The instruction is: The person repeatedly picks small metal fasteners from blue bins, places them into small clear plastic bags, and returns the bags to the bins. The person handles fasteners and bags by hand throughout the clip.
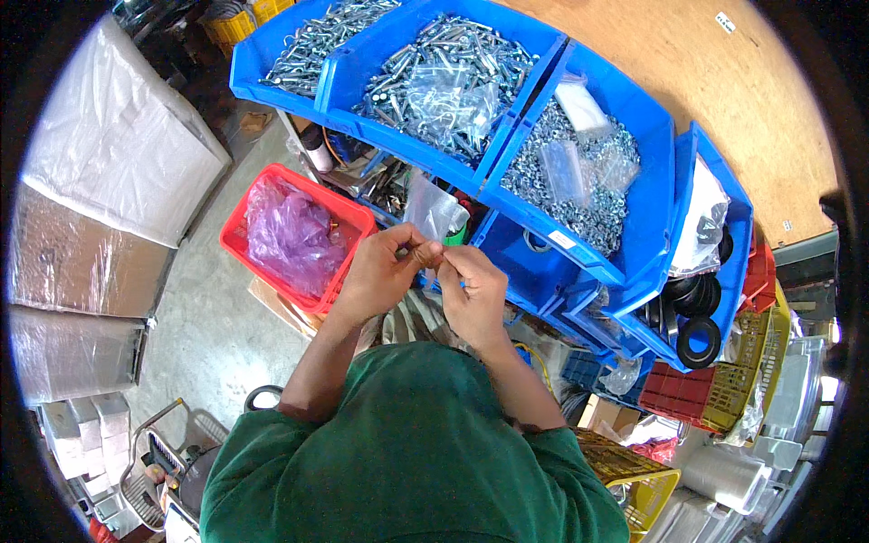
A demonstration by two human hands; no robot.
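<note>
In front of my body a small clear plastic bag is pinched between both hands at its near edge. My left hand has its thumb and forefinger closed on that edge. Right beside it, fingertips nearly touching, my right hand is closed on the same edge. Whether anything lies inside the bag I cannot make out. Beyond the hands stand blue bins: one with long metal bolts and small plastic bags on top, and another with small metal fasteners and more clear bags.
A red bin with crumpled purple plastic stands to the left. At right, a blue bin holds black rubber rings. Wrapped boxes are stacked far left. A yellow crate sits at the lower right, and a wooden board lies beyond.
</note>
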